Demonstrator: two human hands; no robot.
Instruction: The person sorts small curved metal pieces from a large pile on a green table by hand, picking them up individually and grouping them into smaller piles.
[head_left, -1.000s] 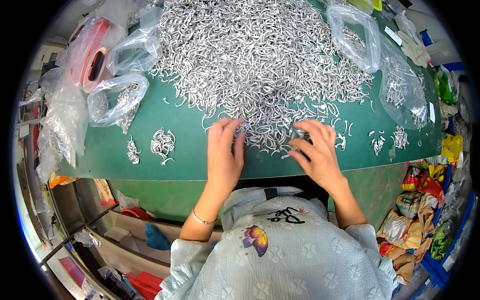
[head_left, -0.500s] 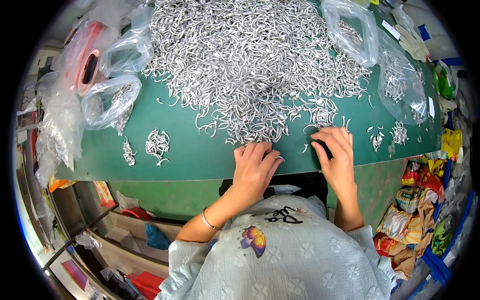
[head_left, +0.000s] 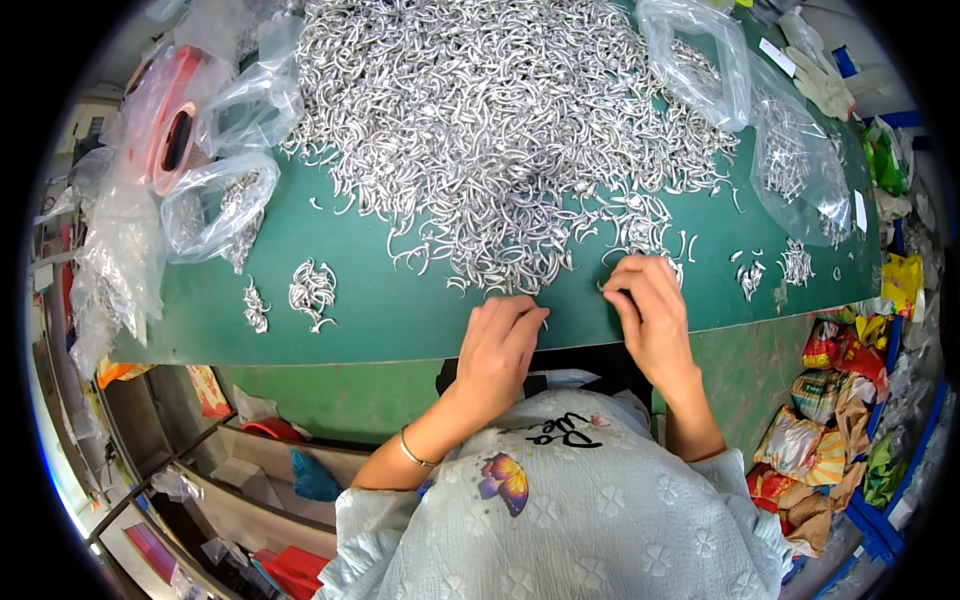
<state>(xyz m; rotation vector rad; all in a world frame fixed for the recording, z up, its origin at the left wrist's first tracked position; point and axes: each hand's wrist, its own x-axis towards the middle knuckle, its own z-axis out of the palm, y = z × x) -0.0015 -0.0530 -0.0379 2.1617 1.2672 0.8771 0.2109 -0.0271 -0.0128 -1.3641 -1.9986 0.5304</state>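
Where the near edge of the table [head_left: 400, 325] is approached, the left hand [head_left: 497, 340] is seen with fingers bunched, and the right hand [head_left: 652, 315] with thumb and fingertips curled narrowly together; whether anything is gripped by either cannot be told. Small piles are noted toward the left [head_left: 313, 287] and right sides. Just beyond the hands, curved silver pieces [head_left: 500, 150] are heaped broadly, flanked by clear plastic bags [head_left: 805, 170].
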